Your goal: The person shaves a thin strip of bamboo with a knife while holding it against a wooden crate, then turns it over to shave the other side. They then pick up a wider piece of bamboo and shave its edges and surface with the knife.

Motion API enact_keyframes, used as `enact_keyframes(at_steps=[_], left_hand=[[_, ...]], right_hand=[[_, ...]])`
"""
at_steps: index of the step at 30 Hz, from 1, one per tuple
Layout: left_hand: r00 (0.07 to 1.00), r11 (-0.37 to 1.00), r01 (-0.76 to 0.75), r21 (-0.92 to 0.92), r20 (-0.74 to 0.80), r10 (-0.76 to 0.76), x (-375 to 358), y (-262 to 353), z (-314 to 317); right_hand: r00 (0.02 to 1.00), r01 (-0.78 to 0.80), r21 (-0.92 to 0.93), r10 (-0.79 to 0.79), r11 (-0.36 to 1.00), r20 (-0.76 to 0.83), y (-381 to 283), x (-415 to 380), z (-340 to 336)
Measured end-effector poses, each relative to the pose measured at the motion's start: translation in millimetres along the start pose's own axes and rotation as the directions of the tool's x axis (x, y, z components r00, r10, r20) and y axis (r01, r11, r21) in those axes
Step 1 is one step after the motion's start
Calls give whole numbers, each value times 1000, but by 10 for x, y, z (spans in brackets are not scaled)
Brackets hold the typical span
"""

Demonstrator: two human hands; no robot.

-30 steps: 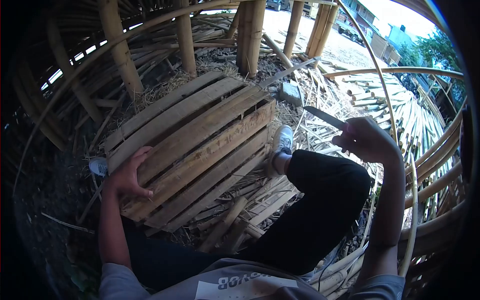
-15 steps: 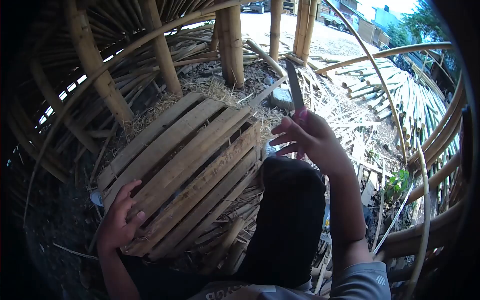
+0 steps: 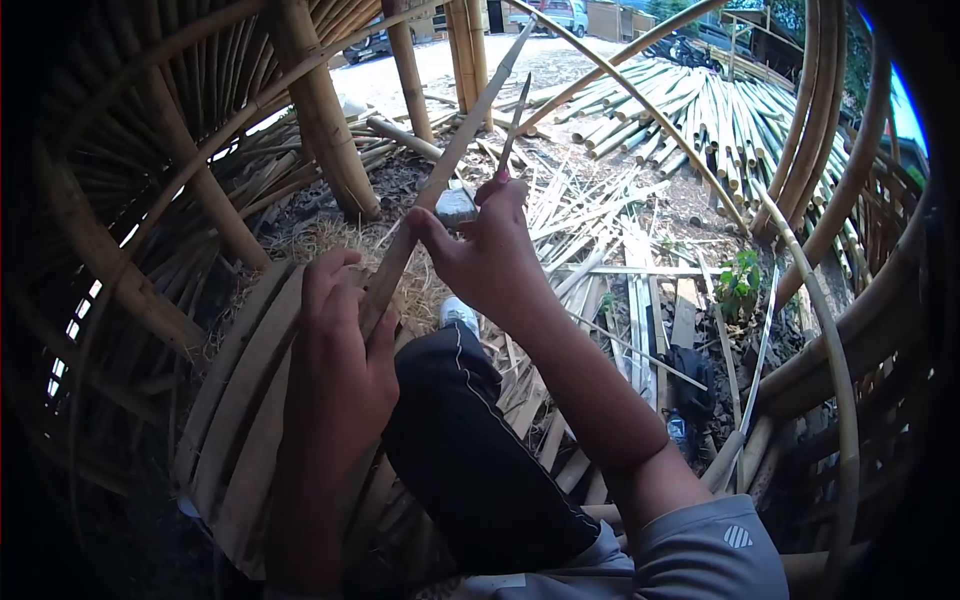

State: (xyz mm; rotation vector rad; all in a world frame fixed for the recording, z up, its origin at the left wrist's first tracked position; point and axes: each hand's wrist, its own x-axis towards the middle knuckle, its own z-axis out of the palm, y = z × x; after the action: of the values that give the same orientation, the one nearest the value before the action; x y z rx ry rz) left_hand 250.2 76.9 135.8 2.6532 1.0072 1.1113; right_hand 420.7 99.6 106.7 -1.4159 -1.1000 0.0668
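Pale tan bamboo forms the long, flat, narrow strip (image 3: 460, 150) between the person's two hands, slanting from just short of the centre up towards half past twelve. The left hand (image 3: 345, 375), at eight o'clock, is half curled, with the strip's lower part lying between thumb and fingers; how firmly it grips, I cannot tell. The right hand (image 3: 488, 255), close to the centre, has its fingers folded around the handle of a dark, narrow-bladed knife (image 3: 516, 122), while its outstretched thumb rests against the strip higher up. That spread of contacts probably steadies so long a piece, and the blade points towards twelve, likely to keep its edge clear of the left hand. The handle is mostly hidden.

Just below the hands, towards six, is a bent leg in black trousers (image 3: 470, 450), with a whitish shoe (image 3: 459, 313) beyond the knee. At eight lies a panel of brown, spaced wooden slats (image 3: 235, 420), partly covered by the left forearm. A grey rectangular block (image 3: 457, 204) sits on the ground near twelve, behind the right hand. Farther out, thick tan bamboo posts (image 3: 325, 115) stand at eleven, presumably as supports, a small green leafy plant (image 3: 740, 280) grows at three, and cut bamboo poles (image 3: 720, 120) lie fanned in a heap near two.
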Motion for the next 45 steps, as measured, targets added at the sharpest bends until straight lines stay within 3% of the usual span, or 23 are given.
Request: enact_keyframes(at_steps=[1,2,3,4,8,10,11,13,16,18,20,22,24,26,27,28,29,31,36,40,41,43,45], left_hand=[[1000,996,-22,-92,19,24,59,45,150],[999,995,-23,-99,27,26,102,104,303],[995,982,-15,-186,95,33,132,164,455],[986,963,-1,-270,161,46,147,200,594],[960,974,-70,-216,250,124,115,153,828],[958,984,57,-170,287,-6,173,23,721],[906,940,239,-244,404,-125,264,-72,609],[944,950,199,-240,309,-120,301,-557,688],[911,804,358,-475,367,-189,297,-1224,960],[720,442,694,-569,574,-391,285,-1345,1058],[681,337,733,-591,639,-359,183,-1542,1341],[640,223,767,-601,698,-320,106,-1694,1624],[583,87,798,-596,727,-363,6,-1726,1918],[547,52,815,-577,736,-399,-76,-1835,2235],[518,45,832,-553,746,-417,-108,-1859,2369],[491,38,848,-529,755,-435,-141,-1920,2511],[491,30,846,-533,754,-437,-192,-2087,2701],[498,179,857,-483,865,-54,-360,-2447,3039],[715,398,697,-597,624,-317,-830,-2441,3434],[771,610,626,-486,504,-390,-840,-2435,3450],[769,607,629,-486,505,-392,-912,-2572,3603],[597,80,783,-617,709,-375,-998,-2829,3835],[618,105,772,-627,703,-350,-899,-2533,3478]], right_hand=[[974,-204,321,158,925,164,-21,33,-156],[899,-420,565,243,711,364,-35,73,-318],[884,-450,673,188,587,427,135,116,-412],[914,-405,709,267,578,305,158,126,-505],[941,-300,481,338,824,8,727,22,-798],[928,-275,381,347,883,-135,1115,-91,-857],[935,-269,340,329,901,-130,1354,-151,-896],[943,-262,224,299,939,-149,1877,-309,-950],[927,-326,208,355,922,-120,2262,-415,-975],[896,-412,235,438,880,-69,2475,-374,-950],[886,-450,88,457,888,-77,2746,-238,-863],[861,-500,273,506,822,53,2940,55,-781],[831,-554,237,550,798,89,3146,378,-666],[916,-389,-457,389,800,-97,3561,557,-643],[940,-341,-428,304,837,-153,3860,542,-567],[873,-486,-287,473,825,-117,3485,462,-492],[892,-442,-280,451,852,-35,3501,355,-358],[871,-438,-122,454,891,189,3685,73,-17],[669,-674,213,462,708,582,3314,-586,603],[638,-684,163,475,711,607,3245,-691,737],[668,-634,118,464,765,581,3227,-691,743],[737,-521,47,421,852,529,3269,-706,790],[719,-501,34,394,865,572,3199,-668,728]])
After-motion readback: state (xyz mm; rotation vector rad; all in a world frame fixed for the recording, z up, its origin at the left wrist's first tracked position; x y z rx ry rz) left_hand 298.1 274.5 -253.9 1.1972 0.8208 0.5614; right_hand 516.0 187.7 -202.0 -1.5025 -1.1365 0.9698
